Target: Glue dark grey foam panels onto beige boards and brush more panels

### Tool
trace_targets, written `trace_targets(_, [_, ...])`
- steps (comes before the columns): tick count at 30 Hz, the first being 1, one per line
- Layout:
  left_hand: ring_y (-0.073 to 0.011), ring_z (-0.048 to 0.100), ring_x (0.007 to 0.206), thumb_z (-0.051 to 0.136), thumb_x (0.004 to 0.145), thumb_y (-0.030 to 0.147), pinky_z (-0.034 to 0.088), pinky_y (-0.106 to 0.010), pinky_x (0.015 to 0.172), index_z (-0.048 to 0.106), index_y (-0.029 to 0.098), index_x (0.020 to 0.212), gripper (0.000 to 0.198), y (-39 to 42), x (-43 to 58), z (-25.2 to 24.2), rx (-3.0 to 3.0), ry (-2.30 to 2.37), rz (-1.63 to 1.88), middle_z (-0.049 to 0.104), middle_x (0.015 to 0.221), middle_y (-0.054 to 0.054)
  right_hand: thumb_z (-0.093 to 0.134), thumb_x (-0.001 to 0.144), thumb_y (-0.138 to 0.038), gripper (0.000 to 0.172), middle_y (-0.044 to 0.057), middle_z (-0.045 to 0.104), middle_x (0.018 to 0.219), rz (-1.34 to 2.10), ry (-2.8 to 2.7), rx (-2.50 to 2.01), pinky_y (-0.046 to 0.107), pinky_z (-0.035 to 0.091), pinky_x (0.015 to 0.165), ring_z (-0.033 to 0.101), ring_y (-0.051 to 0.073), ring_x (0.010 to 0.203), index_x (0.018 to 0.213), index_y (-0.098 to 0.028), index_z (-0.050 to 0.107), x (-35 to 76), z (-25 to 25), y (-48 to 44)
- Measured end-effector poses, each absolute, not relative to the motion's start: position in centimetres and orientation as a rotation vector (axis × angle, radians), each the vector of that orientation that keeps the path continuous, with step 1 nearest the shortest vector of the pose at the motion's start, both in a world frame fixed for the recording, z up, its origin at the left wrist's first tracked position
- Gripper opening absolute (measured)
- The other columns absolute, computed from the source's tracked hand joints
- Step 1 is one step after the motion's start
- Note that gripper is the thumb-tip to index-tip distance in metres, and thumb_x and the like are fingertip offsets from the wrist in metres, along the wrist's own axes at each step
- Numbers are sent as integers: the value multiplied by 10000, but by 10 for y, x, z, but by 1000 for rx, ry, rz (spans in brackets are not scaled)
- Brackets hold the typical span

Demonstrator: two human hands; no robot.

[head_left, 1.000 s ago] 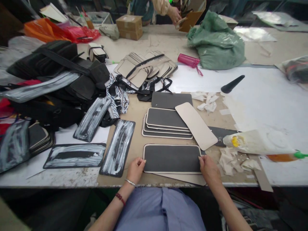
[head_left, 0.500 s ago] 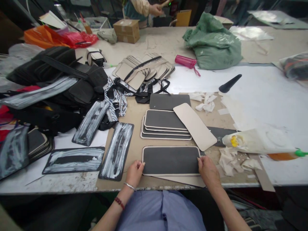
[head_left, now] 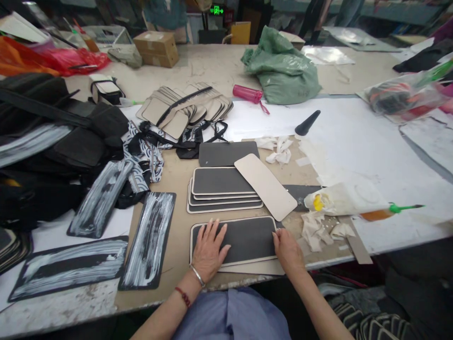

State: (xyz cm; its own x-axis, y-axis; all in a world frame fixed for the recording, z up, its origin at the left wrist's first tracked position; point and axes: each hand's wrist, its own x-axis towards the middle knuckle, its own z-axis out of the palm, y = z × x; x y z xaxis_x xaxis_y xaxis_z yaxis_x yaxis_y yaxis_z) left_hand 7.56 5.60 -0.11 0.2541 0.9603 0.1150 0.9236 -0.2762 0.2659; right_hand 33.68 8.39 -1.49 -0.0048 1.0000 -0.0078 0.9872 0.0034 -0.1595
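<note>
A dark rectangular panel with a pale border (head_left: 247, 238) lies flat at the table's near edge, over a beige piece (head_left: 253, 268). My left hand (head_left: 208, 248) rests on its left part, fingers spread on the dark face. At its right end, my right hand (head_left: 288, 248) pinches the edge between thumb and fingers. Just behind is a stack of similar bordered panels (head_left: 222, 182), with a beige panel (head_left: 265, 186) lying slantwise over its right side. To the left, a black panel smeared with white paste (head_left: 148, 241) lies near my left hand.
More paste-smeared panels (head_left: 71, 267) and a heap of black bags (head_left: 31, 127) fill the left. A white bag with a yellow spot (head_left: 347, 200), a green-tipped bottle (head_left: 375, 215) and crumpled scraps (head_left: 314, 231) lie right. Behind are fanned beige pieces (head_left: 177, 120) and a green sack (head_left: 283, 71).
My left hand has gone from pinching the panel's left edge to lying flat on its face. My right hand stays at the right end. The view has swung to the right.
</note>
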Motion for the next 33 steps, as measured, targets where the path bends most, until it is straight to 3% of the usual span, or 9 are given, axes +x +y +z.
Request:
trace_targets(9, [-296,252,1297,474,803,451,194,-488,1048,367,244,1309,557,73,82,-14,2361,1694,224,316,1405,-120,317,866,-281,185,40,514,709,252,-2098,-2164,279,364,627,492,174,685,738,-212,431,337,-15,84])
trace_targets(25, [-289,234,1306,463,797,502,152,-489,1057,343,252,1321,593,74,82,-18,2361,1686,216,305,1410,-120,361,839,-273,166,14,476,658,346,-2108,-2207,272,353,596,478,166,633,683,-220,380,336,-3,86])
trace_targets(33, [-287,280,1286,466,793,503,173,-477,1046,373,249,1305,579,75,83,-15,2392,1717,232,358,1380,-130,416,846,-311,167,94,524,809,-40,-2180,-2361,323,362,690,478,229,790,804,-169,493,314,13,84])
